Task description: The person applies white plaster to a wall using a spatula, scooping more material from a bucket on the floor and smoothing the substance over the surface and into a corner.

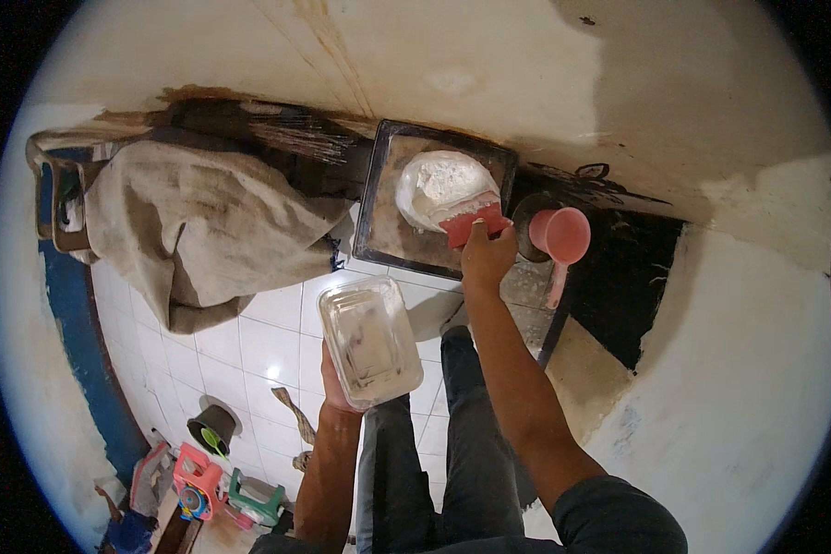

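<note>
My left hand [332,379] grips a clear rectangular plastic container [369,342] from below and its left side. The container looks see-through, with a whitish film inside. In front of me to the right, my right hand [487,257] pinches a flat red scraper [471,222] between thumb and fingers. White powder coats the scraper's far edge, which dips into an open clear plastic bag [408,198] of white powder [443,177]. That bag rests on a square, dark-rimmed tray or board [372,217] against the wall. Part of the scraper is hidden by my fingers.
A pink dipper [560,234] sits right of the tray, on a dark round vessel. A beige cloth [217,217] drapes over something at the left. On the tiled floor [272,337] are a dark bucket [212,427] and pink and green plastic items [254,499]. A person [129,531] shows at lower left.
</note>
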{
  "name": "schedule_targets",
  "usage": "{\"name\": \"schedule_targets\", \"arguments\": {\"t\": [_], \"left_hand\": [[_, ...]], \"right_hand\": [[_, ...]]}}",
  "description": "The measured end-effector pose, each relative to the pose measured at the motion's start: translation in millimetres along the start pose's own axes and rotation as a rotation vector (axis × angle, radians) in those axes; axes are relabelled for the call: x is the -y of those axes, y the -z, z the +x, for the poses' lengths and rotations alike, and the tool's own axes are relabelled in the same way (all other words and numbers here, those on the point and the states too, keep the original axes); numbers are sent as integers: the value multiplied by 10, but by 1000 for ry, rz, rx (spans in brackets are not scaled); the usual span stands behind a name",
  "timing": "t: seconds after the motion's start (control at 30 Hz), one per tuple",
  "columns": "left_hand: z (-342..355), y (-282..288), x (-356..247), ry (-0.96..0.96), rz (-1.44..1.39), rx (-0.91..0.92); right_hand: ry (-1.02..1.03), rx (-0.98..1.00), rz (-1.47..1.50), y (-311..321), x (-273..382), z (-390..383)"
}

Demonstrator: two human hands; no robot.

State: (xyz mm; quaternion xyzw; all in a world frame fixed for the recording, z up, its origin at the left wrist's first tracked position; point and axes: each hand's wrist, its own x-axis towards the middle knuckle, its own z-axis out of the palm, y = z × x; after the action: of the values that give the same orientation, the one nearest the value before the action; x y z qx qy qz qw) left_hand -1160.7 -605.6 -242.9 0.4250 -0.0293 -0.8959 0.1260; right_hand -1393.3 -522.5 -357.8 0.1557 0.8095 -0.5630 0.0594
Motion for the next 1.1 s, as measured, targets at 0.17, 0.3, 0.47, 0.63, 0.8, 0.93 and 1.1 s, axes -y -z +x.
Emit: {"name": "schedule_targets", "arguments": {"t": [0.17, 0.3, 0.47, 0.63, 0.8, 0.93, 1.1], "left_hand": [[-9, -13, -294, 63, -16, 91], [136, 91, -468, 118, 20, -23], [254, 229, -585, 68, 151, -40], [327, 245, -638, 64, 194, -56], [401, 176, -614, 56, 209, -16], [539, 169, -626, 20, 287, 66], [846, -72, -623, -18, 311, 87]], "right_hand": [[93, -46, -389, -52, 238, -140], [-26, 58, -90, -147, 83, -88], [36, -12, -147, -288, -125, -31], [173, -5, -297, -289, -206, 26], [-28, 164, -182, -262, -298, 177], [-33, 232, -104, -195, -485, 297], [-136, 236, 200, -32, -558, 164]]}}
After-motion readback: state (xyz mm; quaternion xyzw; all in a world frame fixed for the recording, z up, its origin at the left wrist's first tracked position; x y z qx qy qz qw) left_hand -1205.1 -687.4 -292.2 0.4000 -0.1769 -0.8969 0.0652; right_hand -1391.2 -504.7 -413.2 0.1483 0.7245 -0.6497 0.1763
